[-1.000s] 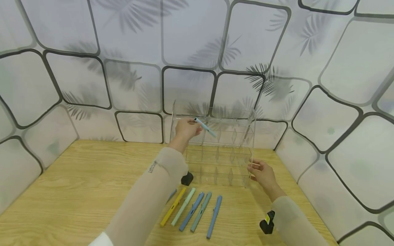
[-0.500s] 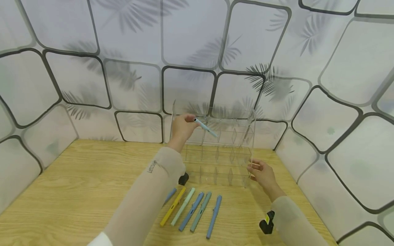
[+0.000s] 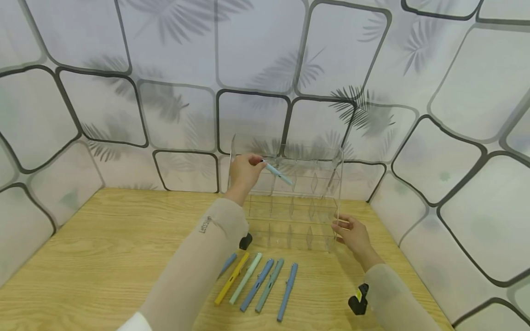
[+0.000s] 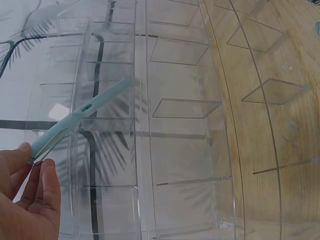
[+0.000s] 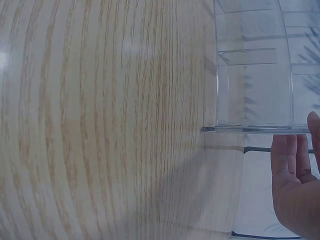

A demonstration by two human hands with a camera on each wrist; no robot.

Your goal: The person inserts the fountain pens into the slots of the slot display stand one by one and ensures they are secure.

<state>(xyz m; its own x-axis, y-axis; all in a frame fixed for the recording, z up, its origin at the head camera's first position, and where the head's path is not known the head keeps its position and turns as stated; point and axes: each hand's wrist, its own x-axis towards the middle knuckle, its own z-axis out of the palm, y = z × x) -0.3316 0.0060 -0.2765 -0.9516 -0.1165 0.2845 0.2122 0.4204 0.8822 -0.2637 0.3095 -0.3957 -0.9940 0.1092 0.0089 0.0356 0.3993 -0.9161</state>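
Note:
My left hand [image 3: 245, 172] pinches a light blue pen [image 3: 278, 173] by its clip end, between thumb and fingers. In the left wrist view, the pen [image 4: 80, 117] slants across the front of a clear acrylic rack [image 4: 185, 108] with divided tiers. Whether the pen touches the rack, I cannot tell. Against the rack's right side panel [image 3: 340, 197], the fingers of my right hand [image 3: 354, 236] rest fairly straight. The right wrist view shows that hand [image 5: 295, 185] beside the panel's outer face, with its thumb near the edge.
Several pens lie side by side on the wooden table [image 3: 136, 248] before the rack, among them a yellow pen [image 3: 232, 279], a mint pen [image 3: 246, 278] and a blue pen [image 3: 287, 292]. My left sleeve partly covers another blue pen [image 3: 228, 264]. A patterned curtain [image 3: 178, 115] hangs behind.
Since a second ago, my left hand has shifted slightly left, still holding the light blue pen at nearly the same place. My right hand stays at the rack's side.

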